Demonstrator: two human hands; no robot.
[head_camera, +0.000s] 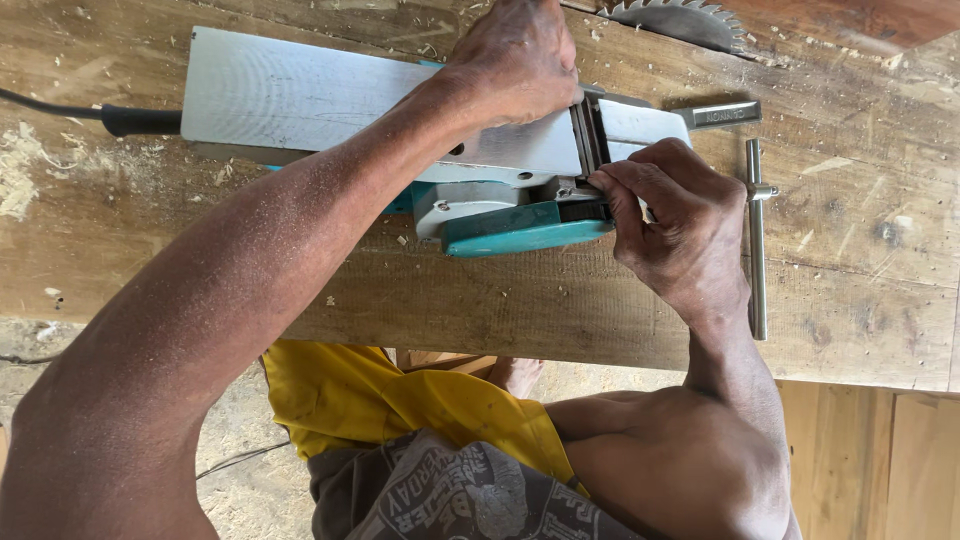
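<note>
An electric planer (420, 140) was laid upside down on the wooden bench (600, 310), in the upper middle of the frame, so its flat grey base faced up and the blade slot could be reached. It was pressed down by the left hand (515, 60), spread flat on the base, likely to keep it from sliding. The right hand (670, 215) was pinched shut at the slot, on the side of the planer; what was held in the fingers could not be seen. A T-shaped metal key (757, 240) lay just right of that hand. A saw blade (680, 20) showed at the top edge
</note>
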